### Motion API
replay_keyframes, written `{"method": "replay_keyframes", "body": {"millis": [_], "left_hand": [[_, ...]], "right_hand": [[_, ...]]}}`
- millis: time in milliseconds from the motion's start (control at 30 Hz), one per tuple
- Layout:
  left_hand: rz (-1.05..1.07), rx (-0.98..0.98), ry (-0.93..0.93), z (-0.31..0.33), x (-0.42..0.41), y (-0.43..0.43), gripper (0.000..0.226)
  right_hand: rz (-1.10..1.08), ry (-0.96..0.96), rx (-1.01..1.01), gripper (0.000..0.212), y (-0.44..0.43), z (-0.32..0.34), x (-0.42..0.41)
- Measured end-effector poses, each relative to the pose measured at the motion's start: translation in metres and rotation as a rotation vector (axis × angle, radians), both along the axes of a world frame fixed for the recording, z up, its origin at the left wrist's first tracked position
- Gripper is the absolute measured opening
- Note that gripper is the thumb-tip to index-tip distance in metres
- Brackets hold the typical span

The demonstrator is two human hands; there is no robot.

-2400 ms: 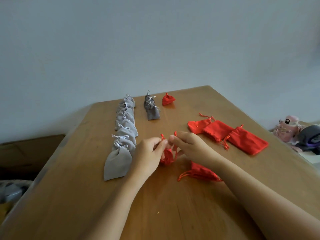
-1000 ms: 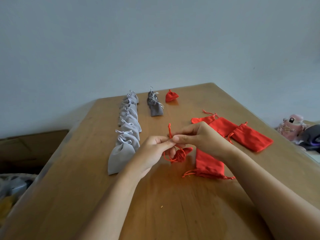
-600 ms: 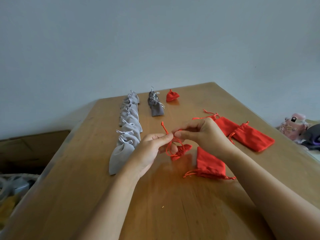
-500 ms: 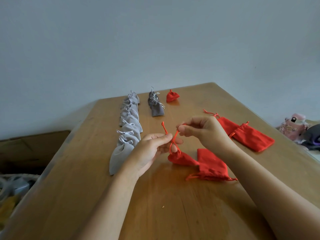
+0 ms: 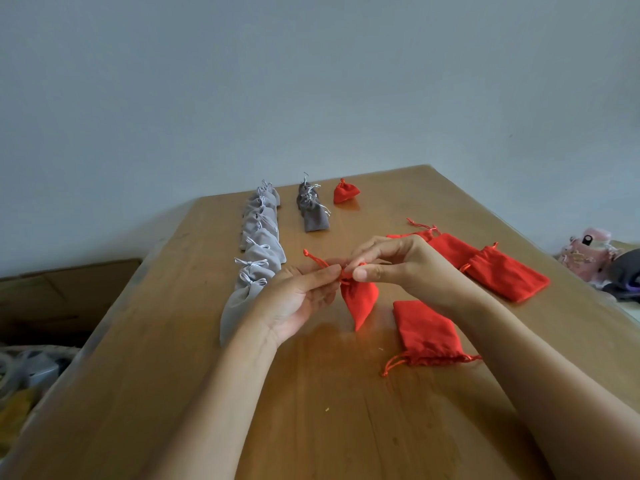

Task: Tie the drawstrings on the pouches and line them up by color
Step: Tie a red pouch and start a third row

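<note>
Red pouches [image 5: 505, 275], light grey pouches [image 5: 258, 252] and dark grey pouches [image 5: 314, 218] on a brown wooden table [image 5: 311, 427].

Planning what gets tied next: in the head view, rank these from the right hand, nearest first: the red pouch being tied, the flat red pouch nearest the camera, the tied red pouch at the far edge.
From the right hand:
1. Red pouch being tied: drawstring pinched by it, centre.
2. Flat red pouch: nearer the camera, untied.
3. Tied red pouch: far edge.
</note>
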State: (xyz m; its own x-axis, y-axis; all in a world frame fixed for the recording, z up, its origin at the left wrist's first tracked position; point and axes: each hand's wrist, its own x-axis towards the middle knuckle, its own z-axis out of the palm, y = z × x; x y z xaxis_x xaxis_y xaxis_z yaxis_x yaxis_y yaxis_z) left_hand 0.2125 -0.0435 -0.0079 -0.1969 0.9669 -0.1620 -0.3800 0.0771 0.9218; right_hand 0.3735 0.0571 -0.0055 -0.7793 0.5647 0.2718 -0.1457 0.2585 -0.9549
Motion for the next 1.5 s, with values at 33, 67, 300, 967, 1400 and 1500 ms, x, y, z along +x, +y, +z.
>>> {"method": "replay_keyframes", "body": {"millis": [33, 67, 300, 967, 1400, 1500], "left_hand": [[-0.001, 0.024, 0.028, 0.000, 0.000, 0.000, 0.015], [0.001, 0.048, 0.075, 0.001, 0.001, -0.001, 0.015], [0.100, 0.206, 0.410, 0.000, 0.002, -0.003, 0.012], [0.394, 0.409, 1.115, -0.017, 0.002, 0.004, 0.015], [0.487, 0.496, 1.156, -0.015, 0.001, 0.001, 0.011], [0.469, 0.512, 1.189, -0.015, 0.002, 0.002, 0.012]], "right_hand": [[0.003, -0.004, 0.007, 0.018, 0.000, 0.000, 0.001], [0.001, -0.006, 0.016, 0.017, 0.000, 0.000, 0.001], [0.011, -0.127, -0.008, 0.017, -0.002, -0.002, -0.002], [-0.085, -0.131, 0.006, 0.017, -0.007, -0.001, -0.007], [-0.158, -0.056, -0.140, 0.009, -0.013, 0.002, -0.006], [-0.176, -0.038, -0.120, 0.005, -0.010, 0.003, -0.005]]}}
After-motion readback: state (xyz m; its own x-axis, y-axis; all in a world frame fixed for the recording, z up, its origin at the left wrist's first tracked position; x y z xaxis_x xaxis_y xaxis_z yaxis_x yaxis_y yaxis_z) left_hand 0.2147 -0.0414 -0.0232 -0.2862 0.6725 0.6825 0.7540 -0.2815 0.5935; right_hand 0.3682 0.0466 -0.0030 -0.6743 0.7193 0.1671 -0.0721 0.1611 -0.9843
